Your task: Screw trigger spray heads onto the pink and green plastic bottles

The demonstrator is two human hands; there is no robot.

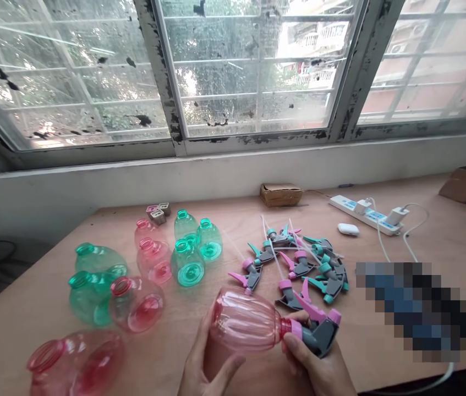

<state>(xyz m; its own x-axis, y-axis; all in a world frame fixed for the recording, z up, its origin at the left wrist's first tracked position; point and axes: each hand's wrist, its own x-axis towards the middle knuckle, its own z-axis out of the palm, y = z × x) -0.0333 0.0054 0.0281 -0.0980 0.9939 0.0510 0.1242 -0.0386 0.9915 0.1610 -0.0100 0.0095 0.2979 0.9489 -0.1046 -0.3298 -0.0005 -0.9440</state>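
A clear pink spray bottle (247, 322) lies on its side in the air, its base toward the left. My left hand (208, 363) cups that base, fingers behind it and thumb below. At the neck, my right hand (319, 360) pinches the pink collar of a grey and pink trigger sprayer (321, 333), which sits on the bottle's mouth. How far the collar is threaded cannot be made out. Just beyond my hands lies a pile of loose trigger sprayers (299, 261), grey with pink or green parts, some with thin clear tubes.
Several open pink bottles (137, 305) and green bottles (189, 264) occupy the table's left side. Small square pieces (158, 213) and a cardboard box (281, 194) are near the wall. A power strip (365, 214), white case (348, 229) and blurred-out device (418, 313) lie right.
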